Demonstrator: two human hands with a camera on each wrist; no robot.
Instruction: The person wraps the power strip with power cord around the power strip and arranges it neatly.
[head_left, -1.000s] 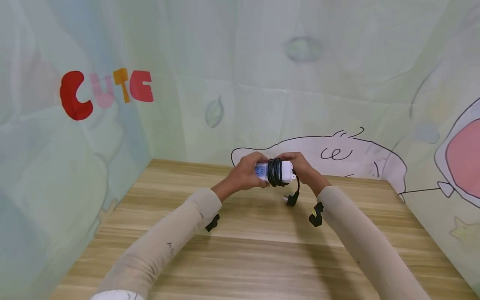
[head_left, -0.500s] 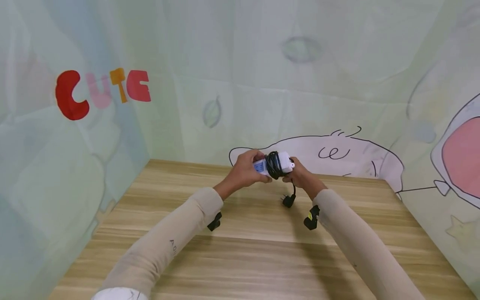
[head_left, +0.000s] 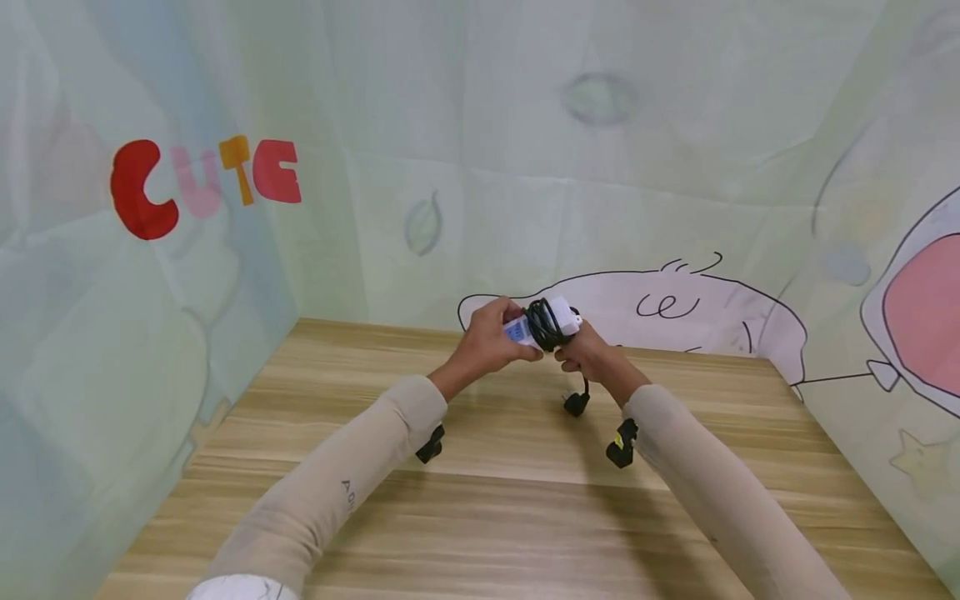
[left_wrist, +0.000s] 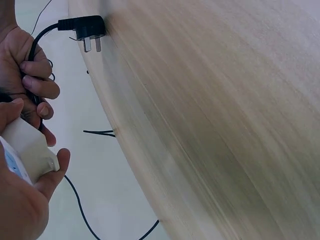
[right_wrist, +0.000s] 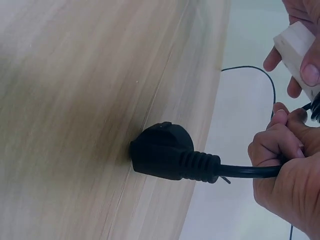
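My left hand [head_left: 487, 340] grips one end of a white power strip [head_left: 564, 312] with blue on its socket face, thumb below and fingers above. A black cord [head_left: 546, 325] is wound round the strip's middle. In the right wrist view my right hand [right_wrist: 285, 165] has its fingers curled round the loose length of this cord, close to the strip. From that hand the black plug [right_wrist: 162, 150] hangs above the table. Its metal pins show in the left wrist view, where the plug [left_wrist: 90, 26] points away from the hand. The cord's wraps are mostly hidden there.
Beneath both arms spreads a wood-grain table [head_left: 510, 517]. Printed cloth walls [head_left: 525, 217] stand behind it and at both sides. A small black device [head_left: 430, 444] sits under the left wrist, and another black device [head_left: 622, 443] under the right.
The power strip has tilted, its right end rising. My right hand has moved from the strip's right end down to the cord below it. My left hand keeps its grip.
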